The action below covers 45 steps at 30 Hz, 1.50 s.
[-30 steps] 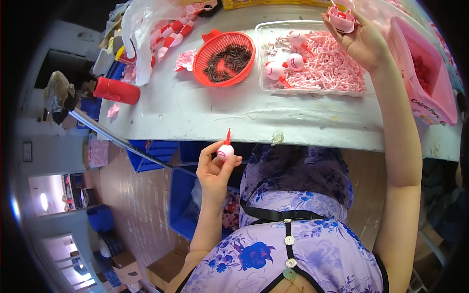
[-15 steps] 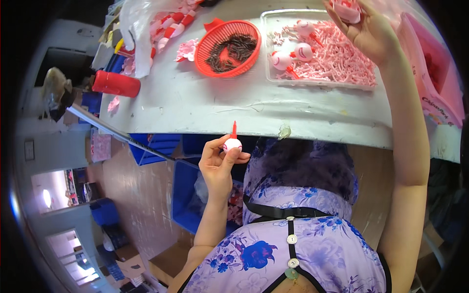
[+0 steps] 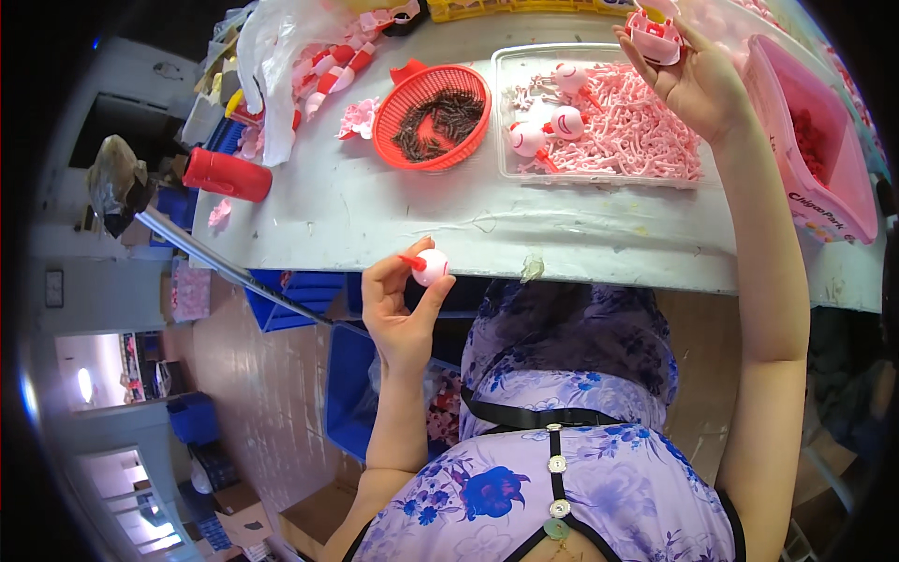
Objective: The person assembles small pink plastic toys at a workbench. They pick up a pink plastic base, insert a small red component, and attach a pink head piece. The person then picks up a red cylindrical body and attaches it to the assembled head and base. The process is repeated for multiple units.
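Between thumb and fingers, my left hand pinches a small white-pink ball at the table's near edge. A red peg sticks out of the ball toward the left. Out at the far right, my right hand holds a pink and red plastic shell piece in its curled fingers, palm up. Below and left of that hand lies a clear tray of pink stick-like parts. Similar balls with red pegs, one of them a pink ball, rest on the parts.
A red basket of small dark pieces stands left of the tray. A pink bin with red parts is at the right. On the left are a red cylinder and a plastic bag. A blue crate sits below the table.
The ball in my left hand has turned, so its peg points left instead of up. That hand sits slightly further left. More of the shell piece in my right hand shows.
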Available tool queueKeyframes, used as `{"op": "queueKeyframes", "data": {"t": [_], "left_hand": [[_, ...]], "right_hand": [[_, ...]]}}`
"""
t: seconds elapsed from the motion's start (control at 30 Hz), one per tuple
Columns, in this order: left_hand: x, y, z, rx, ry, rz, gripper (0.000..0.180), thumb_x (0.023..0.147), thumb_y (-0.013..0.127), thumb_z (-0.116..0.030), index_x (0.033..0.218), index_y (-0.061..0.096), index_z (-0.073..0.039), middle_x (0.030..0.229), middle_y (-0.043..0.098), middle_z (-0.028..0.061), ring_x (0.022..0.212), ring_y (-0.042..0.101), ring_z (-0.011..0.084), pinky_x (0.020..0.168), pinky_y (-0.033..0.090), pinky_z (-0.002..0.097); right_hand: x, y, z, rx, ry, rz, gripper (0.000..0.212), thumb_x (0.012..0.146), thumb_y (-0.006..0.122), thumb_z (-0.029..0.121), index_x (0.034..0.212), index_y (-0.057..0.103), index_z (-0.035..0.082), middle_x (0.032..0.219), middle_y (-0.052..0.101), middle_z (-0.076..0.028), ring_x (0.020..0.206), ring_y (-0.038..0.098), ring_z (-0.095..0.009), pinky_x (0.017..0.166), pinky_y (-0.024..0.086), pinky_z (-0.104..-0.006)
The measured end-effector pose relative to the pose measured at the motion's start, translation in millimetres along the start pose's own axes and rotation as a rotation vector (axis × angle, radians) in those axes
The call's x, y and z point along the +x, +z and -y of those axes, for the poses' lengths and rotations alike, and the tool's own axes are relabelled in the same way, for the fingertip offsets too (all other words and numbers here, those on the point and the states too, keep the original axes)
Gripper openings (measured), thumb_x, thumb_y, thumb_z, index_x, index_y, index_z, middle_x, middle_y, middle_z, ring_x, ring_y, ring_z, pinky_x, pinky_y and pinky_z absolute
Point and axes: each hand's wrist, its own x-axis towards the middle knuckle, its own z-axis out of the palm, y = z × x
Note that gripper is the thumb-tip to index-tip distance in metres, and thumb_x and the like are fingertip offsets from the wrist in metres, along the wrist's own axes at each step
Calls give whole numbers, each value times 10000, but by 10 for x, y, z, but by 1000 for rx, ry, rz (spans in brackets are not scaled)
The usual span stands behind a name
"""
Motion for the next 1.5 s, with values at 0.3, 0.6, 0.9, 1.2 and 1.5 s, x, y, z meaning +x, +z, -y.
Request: {"op": "queueKeyframes", "data": {"t": [0.3,0.6,0.9,1.2,1.5], "left_hand": [[45,-76,198,183,67,41,392,753,743,13,1104,569,6,1119,642,140,1062,603,211,1069,339,433],[59,-79,196,231,106,70,374,750,740,18,1082,568,1,1107,646,145,1017,626,212,1091,314,463],[352,-106,-190,-340,-382,121,411,926,578,-189,1216,504,92,1107,622,228,993,642,254,950,467,323],[568,200,-406,-606,-377,347,447,946,541,-251,1242,478,78,1116,605,234,980,647,274,931,502,374],[1390,979,-851,-317,50,472,441,830,653,41,1232,476,0,1249,535,144,1070,566,171,925,480,304]], "right_hand": [[-70,132,17,-41,-1,-51,320,1009,385,298,1230,456,78,999,544,-85,890,596,-204,805,567,-356],[62,-118,38,-1,62,-59,407,1016,363,203,1309,329,-77,1256,450,-228,1184,491,-351,1019,476,-413],[34,23,-61,-11,39,-80,377,1007,373,237,1276,334,-24,1216,439,-240,1122,518,-378,953,518,-433],[25,-10,-117,42,47,-76,392,1005,376,290,1266,342,-2,1157,476,-234,1045,556,-363,898,544,-447],[3,81,-114,66,121,-100,418,1012,334,344,1204,405,-21,1080,554,-212,983,604,-331,848,566,-401]]}}
